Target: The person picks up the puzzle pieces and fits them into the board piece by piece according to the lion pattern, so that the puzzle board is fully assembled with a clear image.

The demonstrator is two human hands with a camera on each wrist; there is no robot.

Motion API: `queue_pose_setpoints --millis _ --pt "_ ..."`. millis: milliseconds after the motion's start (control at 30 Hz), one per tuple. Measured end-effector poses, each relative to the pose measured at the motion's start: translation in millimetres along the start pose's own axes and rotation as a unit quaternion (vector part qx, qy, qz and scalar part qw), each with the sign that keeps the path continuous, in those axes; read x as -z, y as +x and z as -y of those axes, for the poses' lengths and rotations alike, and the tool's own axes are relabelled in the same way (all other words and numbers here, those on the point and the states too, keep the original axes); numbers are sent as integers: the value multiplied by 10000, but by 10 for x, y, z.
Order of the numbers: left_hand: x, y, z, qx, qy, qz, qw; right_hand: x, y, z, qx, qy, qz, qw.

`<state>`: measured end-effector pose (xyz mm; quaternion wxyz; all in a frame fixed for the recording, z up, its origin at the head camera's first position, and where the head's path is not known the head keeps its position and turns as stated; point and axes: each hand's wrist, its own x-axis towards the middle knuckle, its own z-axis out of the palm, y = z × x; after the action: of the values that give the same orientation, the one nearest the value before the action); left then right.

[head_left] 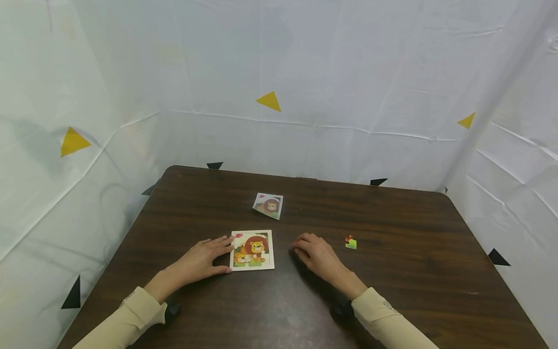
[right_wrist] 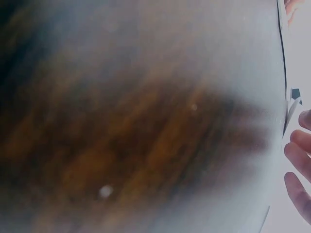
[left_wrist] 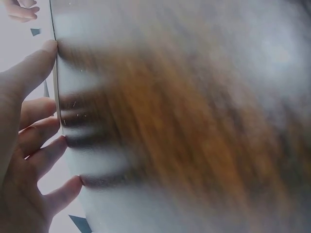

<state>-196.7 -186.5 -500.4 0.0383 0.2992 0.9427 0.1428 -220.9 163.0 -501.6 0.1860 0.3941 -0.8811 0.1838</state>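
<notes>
A square white-framed jigsaw puzzle (head_left: 252,250) with a lion picture lies on the dark table, and a cream gap shows at its lower right corner. My left hand (head_left: 205,259) rests at the puzzle's left edge, its fingertips at the upper left and its thumb at the lower left corner. To the right of the puzzle, my right hand (head_left: 320,257) hovers low over the table with loosely bent fingers and holds nothing. Beyond it, a loose green, yellow and red puzzle piece (head_left: 350,243) lies on the table.
A paper picture (head_left: 268,206) of the same lion lies behind the puzzle, one edge lifted. The brown wood-grain table (head_left: 418,271) is bordered by white sheeting (head_left: 314,72) with yellow and black triangles.
</notes>
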Motion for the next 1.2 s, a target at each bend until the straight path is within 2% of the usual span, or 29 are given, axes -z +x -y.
queue_pose_setpoints --millis 233,800,1200 --pt "6 2 -14 -4 30 -25 10000 8 17 0 67 20 -97 9999" --pt "22 23 -33 12 -323 108 9994 118 2 -119 -89 -208 -192 9996" --pt "24 35 -35 117 -438 231 9987 255 -70 -281 -428 -260 -232 9985"
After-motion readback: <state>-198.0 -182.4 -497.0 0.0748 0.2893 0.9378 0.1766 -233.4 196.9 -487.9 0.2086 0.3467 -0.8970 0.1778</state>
